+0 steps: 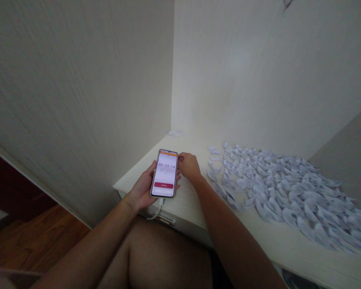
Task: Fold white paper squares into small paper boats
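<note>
My left hand (pixel 144 185) is wrapped round a smartphone (pixel 165 176), its fingertips showing along the phone's right edge. The lit screen reads 00:23:14 above a red button. From the phone's lower end hangs a white charging cable (pixel 160 208). My right hand (pixel 189 165) is at the phone's upper right side, its fingers curled in and close to the edge. Whether anything small lies inside those fingers is hidden. To the right of my right hand, many folded white paper pieces (pixel 276 180) are spread over the white desk (pixel 192 208).
A smaller heap of white paper pieces (pixel 175 133) sits in the desk's far corner. Pale walls (pixel 132 80) close in on the left and behind. A drawer handle (pixel 166 219) is on the desk's front, just above my legs (pixel 165 253). Wooden floor (pixel 42 237) shows at lower left.
</note>
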{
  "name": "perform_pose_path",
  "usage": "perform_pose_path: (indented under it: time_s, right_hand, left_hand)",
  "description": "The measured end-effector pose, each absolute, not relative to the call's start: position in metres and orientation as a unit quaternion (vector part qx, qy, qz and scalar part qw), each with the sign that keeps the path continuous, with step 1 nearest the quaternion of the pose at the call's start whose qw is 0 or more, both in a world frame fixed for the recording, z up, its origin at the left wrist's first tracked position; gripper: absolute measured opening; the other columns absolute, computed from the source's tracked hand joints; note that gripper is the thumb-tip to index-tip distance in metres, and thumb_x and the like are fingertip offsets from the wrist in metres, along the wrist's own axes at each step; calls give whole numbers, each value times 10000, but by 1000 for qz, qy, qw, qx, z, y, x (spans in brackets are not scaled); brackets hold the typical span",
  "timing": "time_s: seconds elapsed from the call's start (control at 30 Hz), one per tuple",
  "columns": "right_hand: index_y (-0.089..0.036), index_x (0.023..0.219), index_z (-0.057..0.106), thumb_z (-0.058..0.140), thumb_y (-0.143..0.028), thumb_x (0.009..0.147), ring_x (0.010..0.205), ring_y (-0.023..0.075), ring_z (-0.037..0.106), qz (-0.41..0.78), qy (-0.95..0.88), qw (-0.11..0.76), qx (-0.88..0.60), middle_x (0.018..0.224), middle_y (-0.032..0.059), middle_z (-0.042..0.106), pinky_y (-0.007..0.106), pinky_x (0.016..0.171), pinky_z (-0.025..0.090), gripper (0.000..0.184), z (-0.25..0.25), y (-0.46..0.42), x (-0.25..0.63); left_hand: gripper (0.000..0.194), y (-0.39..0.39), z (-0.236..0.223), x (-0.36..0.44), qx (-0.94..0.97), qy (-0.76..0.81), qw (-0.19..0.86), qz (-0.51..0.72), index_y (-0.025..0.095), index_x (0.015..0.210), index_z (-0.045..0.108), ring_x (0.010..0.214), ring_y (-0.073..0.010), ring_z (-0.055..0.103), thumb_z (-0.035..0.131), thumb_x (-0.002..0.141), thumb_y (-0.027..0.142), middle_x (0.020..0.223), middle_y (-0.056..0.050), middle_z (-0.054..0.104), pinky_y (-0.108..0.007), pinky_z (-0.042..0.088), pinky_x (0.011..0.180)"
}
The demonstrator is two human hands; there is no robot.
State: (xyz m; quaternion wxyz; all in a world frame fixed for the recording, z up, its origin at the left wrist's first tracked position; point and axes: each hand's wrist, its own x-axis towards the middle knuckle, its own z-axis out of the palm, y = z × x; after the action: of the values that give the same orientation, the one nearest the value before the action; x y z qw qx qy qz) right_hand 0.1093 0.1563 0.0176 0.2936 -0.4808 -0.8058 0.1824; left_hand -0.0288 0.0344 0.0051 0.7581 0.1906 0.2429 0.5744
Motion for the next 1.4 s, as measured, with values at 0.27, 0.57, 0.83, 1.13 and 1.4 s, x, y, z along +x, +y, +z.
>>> perform_pose_path:
  time_s: [0.27,0.57,0.83,1.13,1.4]
  right_hand:
    - [-161,1125,742,535,-150,911,942,190,704,170,-758,378,-504,1040,93,779,277,890,496,298,22,159,112]
    - [-114,1161,701,468,-147,942,1041,235,645,162,-689,482,-516,1127,154,714,339,975,452,322,33,161,120]
    - [-117,1127,718,521,-149,918,1021,214,667,205,-661,505,-516,1107,143,736,302,948,465,289,29,166,118]
    - [-149,1066,753,624,-177,850,918,201,712,268,-631,500,-529,1024,101,781,293,883,506,253,27,168,118]
    - [-158,981,777,691,-213,784,878,205,719,338,-595,506,-525,958,99,789,310,837,533,222,16,179,116]
  left_hand:
    - [615,30,16,-24,177,282,747,576,113,1444,514,1019,-348,730,407,1010,535,1199,-230,711,-554,568,908]
    - [581,30,16,-24,170,282,747,578,126,1425,531,1038,-318,727,416,1013,520,1186,-199,724,-548,544,969]
    - [565,31,14,-25,175,283,748,574,134,1420,535,1048,-319,723,449,1006,509,1208,-192,715,-561,525,992]
    - [582,31,14,-25,177,280,750,573,122,1434,522,1036,-324,727,444,1007,511,1219,-206,709,-554,547,963]
    - [581,32,12,-27,182,272,755,569,135,1442,515,1053,-326,722,459,1003,511,1251,-206,696,-571,531,982]
